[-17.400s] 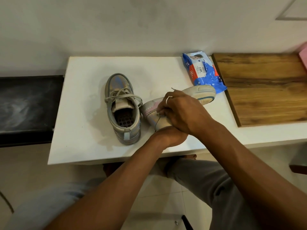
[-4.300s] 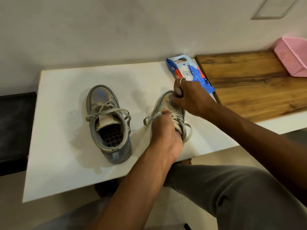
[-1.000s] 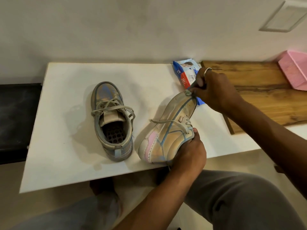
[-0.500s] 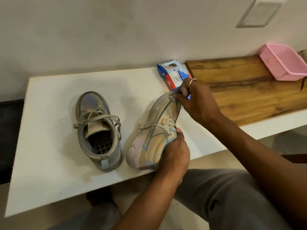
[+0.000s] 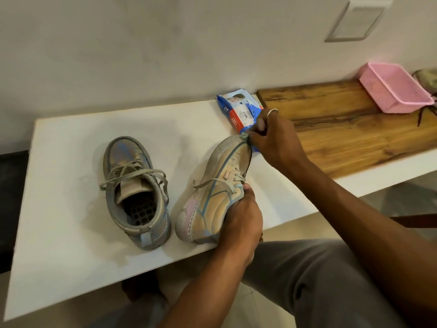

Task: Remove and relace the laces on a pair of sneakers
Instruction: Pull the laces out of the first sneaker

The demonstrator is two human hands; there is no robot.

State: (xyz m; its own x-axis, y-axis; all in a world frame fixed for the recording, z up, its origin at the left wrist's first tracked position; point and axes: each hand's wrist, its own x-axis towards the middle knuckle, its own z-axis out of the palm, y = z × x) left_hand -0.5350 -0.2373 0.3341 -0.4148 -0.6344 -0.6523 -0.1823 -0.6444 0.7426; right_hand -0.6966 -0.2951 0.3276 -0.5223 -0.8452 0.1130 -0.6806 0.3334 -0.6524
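Working on the beige-and-grey sneaker with pale blue lines and a pink heel patch (image 5: 212,200). It's tipped on its side on the white table top (image 5: 71,233), near the front edge and just beside its mate.

- Left hand (image 5: 238,221): fingers curled round the heel end, gripping it steady.
- Right hand (image 5: 276,138): fingertips pinch the grey flat lace (image 5: 244,137) at the toe-end eyelets. A slack strand crosses the side near the collar.
- The matching grey sneaker (image 5: 134,192) stands upright to the left, untouched. Its lace is threaded but loose and untied.

Progress, my read: neither shoe is bare, so full removal isn't done, or relacing is mid-way. I can't tell which direction the lace is going. One shoe is in hand and the second hasn't been started, so most of the job is left.

Versus earlier: 4.3 s ago this shoe sat upright with both hands on top of the lacing. Now it's rolled onto its side and the left hand has moved to the heel. Over the last second both grips are unchanged and only the view has shifted.

Around it: a blue, white and red wipes packet (image 5: 238,112) lies behind the right hand. A brown wooden board (image 5: 343,124) is to the right, with a pink plastic mesh basket (image 5: 395,88) at its far end.
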